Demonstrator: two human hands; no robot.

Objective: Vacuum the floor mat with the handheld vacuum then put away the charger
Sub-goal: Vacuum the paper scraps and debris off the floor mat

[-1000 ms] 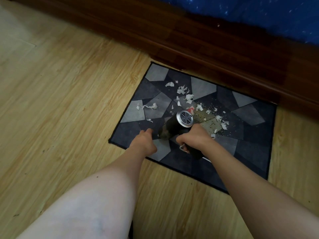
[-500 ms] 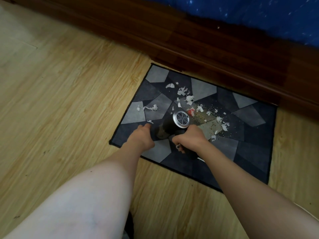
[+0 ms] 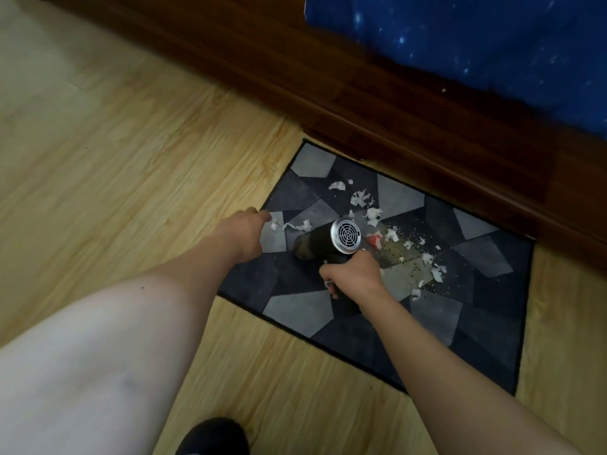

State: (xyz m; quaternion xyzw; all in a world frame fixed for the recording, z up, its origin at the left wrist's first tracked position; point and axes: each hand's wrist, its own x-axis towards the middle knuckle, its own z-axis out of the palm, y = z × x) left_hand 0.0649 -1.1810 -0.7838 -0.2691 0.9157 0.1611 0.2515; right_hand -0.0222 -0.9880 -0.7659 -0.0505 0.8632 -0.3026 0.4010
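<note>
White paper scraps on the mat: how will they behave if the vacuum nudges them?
Likely very light: the paper scraps are small, thin, torn bits. Probably floppy, since several lie curled and crumpled. They may skid or scatter across the mat rather than stay put, lying loose on it.

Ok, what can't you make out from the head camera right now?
All head view:
- Handheld vacuum nozzle mouth: turned away from the camera, behind its own body.
- Its handle: covered by the right hand.
- Charger: nowhere in frame.
- Red scrap: too blurred to identify.
</note>
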